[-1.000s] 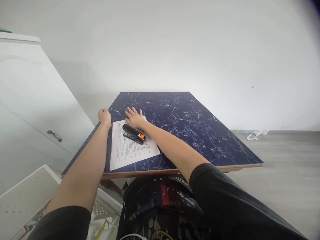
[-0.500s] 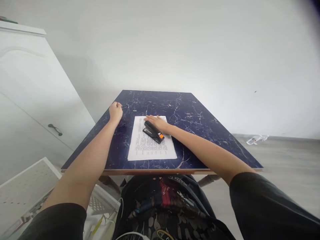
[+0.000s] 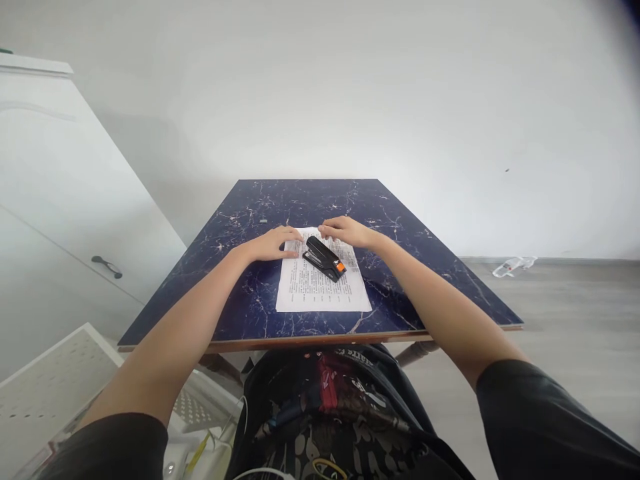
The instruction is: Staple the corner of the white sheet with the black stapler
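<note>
A sheaf of printed paper (image 3: 300,293) lies near the front of the dark blue marbled table (image 3: 240,313). On top of it rests a black stapler (image 3: 324,259) with an orange patch at its near end, set at a slant. My left hand (image 3: 273,244) is at the paper's upper left edge, palm down, thumb and fingers apart, the fingertips just left of the stapler. At the upper right corner of the paper, my right hand (image 3: 346,231) touches down with loosely bent fingers. Neither hand is on the stapler.
A small grey piece (image 3: 263,221) lies on the table beyond my left hand. To the left stand a white cabinet (image 3: 60,173) and a white perforated rack (image 3: 60,373). A clear plastic item (image 3: 514,267) is on the floor at the right, by the wall.
My left hand has come from the table's left side to the paper, its fingers unfolding. The paper and stapler have shifted right. My right hand has moved right and away from the stapler's side.
</note>
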{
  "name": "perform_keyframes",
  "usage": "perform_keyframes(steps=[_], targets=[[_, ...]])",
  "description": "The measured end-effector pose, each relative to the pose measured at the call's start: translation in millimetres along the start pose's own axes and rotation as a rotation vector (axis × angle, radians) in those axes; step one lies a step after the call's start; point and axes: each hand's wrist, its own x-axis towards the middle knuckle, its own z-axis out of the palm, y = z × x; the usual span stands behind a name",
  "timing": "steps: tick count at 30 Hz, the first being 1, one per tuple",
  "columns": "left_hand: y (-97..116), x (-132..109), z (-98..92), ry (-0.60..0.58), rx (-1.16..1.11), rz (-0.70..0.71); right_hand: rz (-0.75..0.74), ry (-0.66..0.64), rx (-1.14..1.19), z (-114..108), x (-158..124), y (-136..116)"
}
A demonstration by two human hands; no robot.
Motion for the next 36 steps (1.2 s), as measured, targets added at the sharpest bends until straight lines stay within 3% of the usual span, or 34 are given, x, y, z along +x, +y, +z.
perform_keyframes(steps=[4,7,11,17,20,25,29,36], targets=[[-5.0,2.2,2.1,-0.047,0.011,0.013,-0.044,-0.359,0.034,-17.5,-21.3,-17.5],[-7.0,4.4,3.2,-0.05,0.014,0.047,-0.082,-0.416,-0.034,-10.1,-22.0,-23.3],[-5.6,5.0,2.6,-0.053,-0.012,0.036,-0.136,-0.304,-0.105,-9.2,-17.9,-19.7],[-4.0,6.7,3.1,0.003,-0.067,-0.033,-0.068,0.18,-0.024,-17.1,-13.4,6.0],[-4.9,8.0,5.2,0.065,-0.112,-0.067,-0.063,0.314,-0.029,-5.1,-2.8,20.8],[-4.8,10.9,7.1,0.133,-0.18,-0.092,-0.086,0.322,0.06,16.4,14.1,34.2],[-3.9,13.6,7.9,0.173,-0.149,-0.11,-0.082,0.237,0.142,17.6,15.2,38.3],[-5.0,13.4,9.1,0.14,-0.092,-0.103,0.149,0.168,0.616,8.2,2.6,53.6]])
